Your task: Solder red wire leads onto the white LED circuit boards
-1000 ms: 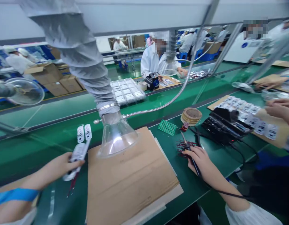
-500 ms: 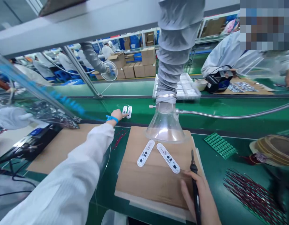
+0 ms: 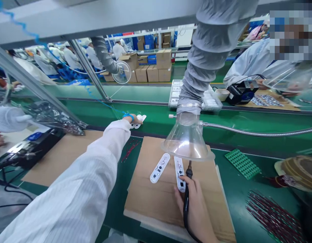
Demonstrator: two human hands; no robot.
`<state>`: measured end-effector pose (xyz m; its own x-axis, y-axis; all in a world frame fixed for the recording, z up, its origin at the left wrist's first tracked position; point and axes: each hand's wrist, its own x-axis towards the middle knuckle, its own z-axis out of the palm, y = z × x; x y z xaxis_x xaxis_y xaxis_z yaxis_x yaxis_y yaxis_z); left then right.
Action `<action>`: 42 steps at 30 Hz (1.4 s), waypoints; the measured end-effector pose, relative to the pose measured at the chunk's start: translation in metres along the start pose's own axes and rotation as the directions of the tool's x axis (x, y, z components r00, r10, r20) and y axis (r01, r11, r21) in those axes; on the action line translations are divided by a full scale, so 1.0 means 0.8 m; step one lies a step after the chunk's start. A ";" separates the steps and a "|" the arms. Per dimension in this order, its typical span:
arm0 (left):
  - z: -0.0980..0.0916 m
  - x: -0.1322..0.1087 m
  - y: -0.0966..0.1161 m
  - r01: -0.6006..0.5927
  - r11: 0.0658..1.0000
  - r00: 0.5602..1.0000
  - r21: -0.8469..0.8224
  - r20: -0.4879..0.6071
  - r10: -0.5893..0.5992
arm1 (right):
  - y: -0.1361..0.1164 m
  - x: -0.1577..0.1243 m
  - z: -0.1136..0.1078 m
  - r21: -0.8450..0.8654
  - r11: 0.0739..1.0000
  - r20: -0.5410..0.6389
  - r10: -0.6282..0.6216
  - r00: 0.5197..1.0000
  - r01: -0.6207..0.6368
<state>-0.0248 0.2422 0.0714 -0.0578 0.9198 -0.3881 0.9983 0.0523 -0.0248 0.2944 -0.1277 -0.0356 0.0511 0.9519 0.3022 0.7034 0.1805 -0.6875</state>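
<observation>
My left hand point(image 3: 133, 118) reaches far forward over the green belt, its fingers closed around a pair of small white circuit boards point(image 3: 143, 117); the hand partly hides them. A blue wrist strap point(image 3: 128, 116) circles that wrist. My right hand point(image 3: 196, 199) grips a black soldering iron point(image 3: 186, 199), its tip pointing away from me under the clear hood. Those fingers also touch a long white circuit board point(image 3: 179, 167) lying on the cardboard. To its left lies a similar white board point(image 3: 159, 168) with black parts and short wires.
The clear fume hood point(image 3: 187, 143) hangs over the cardboard mat point(image 3: 156, 199). On the right are a green panel point(image 3: 242, 163), a bundle of dark red wires point(image 3: 275, 216) and a tape-like roll point(image 3: 297, 172). Red wires point(image 3: 130, 150) lie left. A co-worker sits across.
My right hand has moved left with the soldering iron and turned the right-hand board more upright. My left hand has moved over the far boards, which now lie tilted and closer together.
</observation>
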 end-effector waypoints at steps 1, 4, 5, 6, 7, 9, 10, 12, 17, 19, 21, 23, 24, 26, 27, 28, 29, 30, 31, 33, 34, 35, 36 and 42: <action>0.000 0.000 0.001 0.020 1.000 0.999 0.019 0.030 -0.021 | 0.002 0.000 0.003 -0.002 1.000 -0.009 -0.004 1.000 0.004; -0.001 0.001 0.006 0.044 0.997 0.996 0.063 0.069 -0.048 | 0.007 0.000 0.014 -0.027 0.999 -0.031 -0.024 0.999 0.023; -0.004 0.001 0.007 0.039 0.997 0.996 0.071 0.073 -0.045 | 0.008 0.000 0.017 -0.040 0.999 -0.036 -0.034 0.999 0.033; -0.007 0.000 0.007 0.032 0.997 0.996 0.076 0.076 -0.038 | 0.009 0.000 0.019 -0.055 0.998 -0.036 -0.045 0.998 0.043; -0.012 -0.002 0.006 0.022 0.997 0.997 0.077 0.077 -0.027 | 0.010 0.000 0.021 -0.070 0.996 -0.032 -0.054 0.998 0.052; -0.020 -0.012 0.003 -0.011 0.998 0.997 0.064 0.081 0.006 | 0.012 0.000 0.021 -0.091 0.993 -0.020 -0.071 0.997 0.069; -0.022 -0.020 0.002 -0.035 0.998 0.996 0.053 0.081 0.030 | 0.013 0.000 0.020 -0.096 0.993 -0.014 -0.077 0.997 0.076; -0.018 -0.045 0.005 -0.093 0.995 0.992 0.025 0.083 0.091 | 0.015 -0.001 0.015 -0.095 0.992 -0.014 -0.088 0.996 0.086; 0.059 -0.147 0.047 -0.261 0.963 0.963 -0.059 0.054 0.264 | 0.022 0.003 0.006 -0.012 0.994 -0.062 -0.111 0.992 0.111; 0.101 -0.188 0.062 -0.313 0.943 0.950 -0.117 -0.022 0.312 | 0.024 0.006 0.006 0.016 0.992 -0.075 -0.121 0.990 0.123; 0.136 -0.219 0.064 -0.314 0.934 0.947 -0.173 -0.123 0.295 | 0.025 0.008 0.007 0.026 0.991 -0.073 -0.132 0.989 0.134; 0.158 -0.241 0.056 -0.277 0.935 0.949 -0.221 -0.216 0.230 | 0.025 0.010 0.009 0.039 0.988 -0.062 -0.144 0.988 0.146; 0.165 -0.249 0.051 -0.258 0.935 0.948 -0.242 -0.250 0.197 | 0.025 0.011 0.010 0.046 0.987 -0.058 -0.149 0.987 0.152; 0.174 -0.262 0.041 -0.241 0.930 0.945 -0.277 -0.285 0.160 | 0.024 0.014 0.013 0.058 0.985 -0.052 -0.160 0.986 0.163; 0.177 -0.267 0.040 -0.244 0.925 0.944 -0.291 -0.289 0.158 | 0.023 0.016 0.013 0.063 0.984 -0.049 -0.165 0.985 0.168; 0.180 -0.270 0.042 -0.252 0.919 0.943 -0.303 -0.288 0.164 | 0.022 0.018 0.014 0.066 0.983 -0.045 -0.170 0.984 0.173; 0.182 -0.273 0.046 -0.261 0.913 0.943 -0.313 -0.287 0.172 | 0.020 0.020 0.015 0.069 0.982 -0.041 -0.174 0.984 0.176; 0.184 -0.275 0.052 -0.269 0.908 0.942 -0.321 -0.286 0.178 | 0.019 0.021 0.015 0.070 0.981 -0.037 -0.177 0.984 0.179; 0.186 -0.276 0.060 -0.273 0.905 0.940 -0.326 -0.289 0.180 | 0.018 0.022 0.016 0.071 0.981 -0.032 -0.178 0.983 0.180; 0.191 -0.278 0.077 -0.276 0.903 0.937 -0.328 -0.300 0.177 | 0.015 0.023 0.016 0.070 0.982 -0.022 -0.176 0.984 0.177; 0.193 -0.279 0.084 -0.276 0.904 0.936 -0.328 -0.303 0.176 | 0.014 0.022 0.015 0.069 0.982 -0.014 -0.173 0.985 0.174; 0.196 -0.282 0.090 -0.277 0.903 0.936 -0.327 -0.304 0.177 | 0.013 0.020 0.014 0.069 0.983 -0.005 -0.170 0.985 0.170; 0.200 -0.287 0.094 -0.279 0.902 0.936 -0.329 -0.302 0.180 | 0.011 0.018 0.013 0.069 0.984 0.003 -0.166 0.986 0.165; 0.234 -0.340 0.101 -0.263 0.872 0.952 -0.412 -0.258 0.165 | 0.013 0.001 -0.002 0.093 0.987 0.023 -0.132 0.991 0.129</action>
<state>0.0712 -0.0769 0.0024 0.1104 0.9846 -0.1355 0.8872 -0.0362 0.4600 0.3028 -0.1258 -0.0413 -0.0588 0.9252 0.3748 0.6348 0.3244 -0.7012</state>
